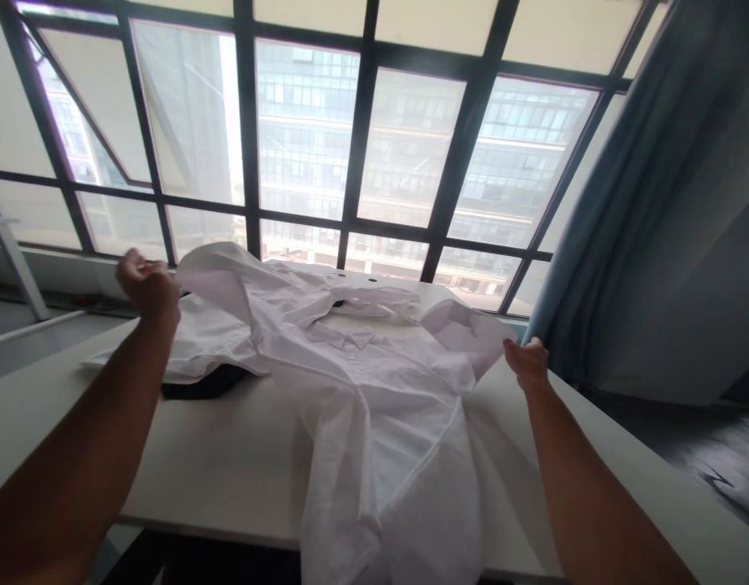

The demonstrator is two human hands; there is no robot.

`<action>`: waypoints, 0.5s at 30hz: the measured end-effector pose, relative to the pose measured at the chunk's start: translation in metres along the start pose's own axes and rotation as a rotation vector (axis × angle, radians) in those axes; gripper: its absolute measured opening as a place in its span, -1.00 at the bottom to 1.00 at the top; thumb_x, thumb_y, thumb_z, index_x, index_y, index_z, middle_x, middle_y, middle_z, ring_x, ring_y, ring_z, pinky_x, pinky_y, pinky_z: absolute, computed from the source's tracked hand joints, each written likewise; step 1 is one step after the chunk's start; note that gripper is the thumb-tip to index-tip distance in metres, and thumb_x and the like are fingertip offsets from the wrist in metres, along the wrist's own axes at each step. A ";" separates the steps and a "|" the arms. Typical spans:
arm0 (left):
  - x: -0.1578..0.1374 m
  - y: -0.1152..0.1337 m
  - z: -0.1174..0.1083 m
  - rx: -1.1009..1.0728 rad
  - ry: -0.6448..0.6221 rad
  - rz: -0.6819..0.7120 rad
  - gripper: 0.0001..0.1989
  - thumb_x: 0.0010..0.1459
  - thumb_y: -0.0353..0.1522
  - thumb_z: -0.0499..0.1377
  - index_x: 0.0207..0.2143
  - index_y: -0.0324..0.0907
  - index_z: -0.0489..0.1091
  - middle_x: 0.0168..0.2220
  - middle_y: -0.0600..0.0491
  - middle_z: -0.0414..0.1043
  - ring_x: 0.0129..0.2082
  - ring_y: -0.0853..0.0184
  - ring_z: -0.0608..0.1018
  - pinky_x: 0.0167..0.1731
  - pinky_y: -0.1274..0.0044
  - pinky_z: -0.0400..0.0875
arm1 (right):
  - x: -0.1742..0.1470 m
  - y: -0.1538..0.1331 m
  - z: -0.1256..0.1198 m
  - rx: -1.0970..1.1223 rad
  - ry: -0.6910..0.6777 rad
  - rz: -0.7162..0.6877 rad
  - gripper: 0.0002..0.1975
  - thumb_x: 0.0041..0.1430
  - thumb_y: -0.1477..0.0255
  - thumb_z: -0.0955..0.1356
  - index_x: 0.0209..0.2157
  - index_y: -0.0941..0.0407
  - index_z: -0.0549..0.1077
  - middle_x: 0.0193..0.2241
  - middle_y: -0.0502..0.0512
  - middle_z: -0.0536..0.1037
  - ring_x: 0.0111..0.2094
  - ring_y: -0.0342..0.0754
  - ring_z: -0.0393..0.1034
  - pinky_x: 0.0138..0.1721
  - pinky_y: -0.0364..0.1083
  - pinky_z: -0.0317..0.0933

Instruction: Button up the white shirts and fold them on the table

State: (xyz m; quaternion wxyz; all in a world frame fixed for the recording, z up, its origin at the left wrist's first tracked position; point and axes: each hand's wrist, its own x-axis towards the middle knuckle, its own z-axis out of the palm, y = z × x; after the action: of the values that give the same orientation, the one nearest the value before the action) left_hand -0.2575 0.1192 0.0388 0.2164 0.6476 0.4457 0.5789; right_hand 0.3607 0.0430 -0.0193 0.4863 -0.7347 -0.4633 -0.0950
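Observation:
A white collared shirt [399,398] is spread over the table, its lower part hanging over the near edge. Both sleeves are lifted and stretched out to the sides. At the left, my left hand [148,284] is closed at the end of one raised sleeve [216,272]. On the other side, my right hand [526,361] pinches the end of the opposite sleeve [469,329]. The collar [353,340] points toward the window.
More white garments [209,337] lie on the white table [228,463] at the left and back, with a dark item [207,382] under them. A large framed window [307,130] stands behind. A blue-grey curtain [618,203] hangs at the right, and a white frame leg [21,268] stands at the left.

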 end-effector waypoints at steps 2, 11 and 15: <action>-0.001 -0.006 -0.013 0.176 0.378 0.194 -0.46 0.38 -0.09 -0.23 -0.07 -0.19 0.42 -0.13 0.02 0.46 0.23 0.05 0.18 -0.06 0.15 0.10 | -0.005 -0.009 0.009 -0.065 0.019 0.047 -0.55 0.13 0.43 0.28 0.02 0.39 0.41 -0.08 0.60 0.47 0.02 0.29 0.36 0.01 0.11 0.22; -0.066 0.007 0.149 0.553 -0.569 0.451 -0.69 0.21 -0.23 0.11 -0.11 -0.16 0.52 0.00 -0.09 0.52 0.04 0.09 0.48 0.10 0.28 0.24 | -0.115 -0.117 0.076 0.121 -0.874 -0.668 -0.70 0.12 0.39 0.38 -0.09 0.11 0.57 0.01 0.20 0.54 0.02 0.09 0.42 0.12 0.03 0.21; -0.089 0.007 0.162 0.484 -0.980 0.287 -0.69 0.02 -0.25 0.30 -0.16 -0.12 0.57 -0.08 -0.07 0.56 -0.07 0.12 0.54 -0.04 0.43 0.34 | -0.126 -0.125 0.062 0.066 -1.085 -0.656 -0.73 0.02 0.43 0.43 -0.19 0.07 0.63 -0.10 0.15 0.60 -0.10 0.06 0.47 -0.02 -0.04 0.28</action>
State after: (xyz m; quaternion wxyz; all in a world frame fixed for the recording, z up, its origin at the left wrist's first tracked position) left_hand -0.0966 0.0802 -0.0435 0.1627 0.9260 0.3207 0.1152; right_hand 0.1752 0.0305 -0.0472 0.1502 -0.4829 -0.8475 0.1612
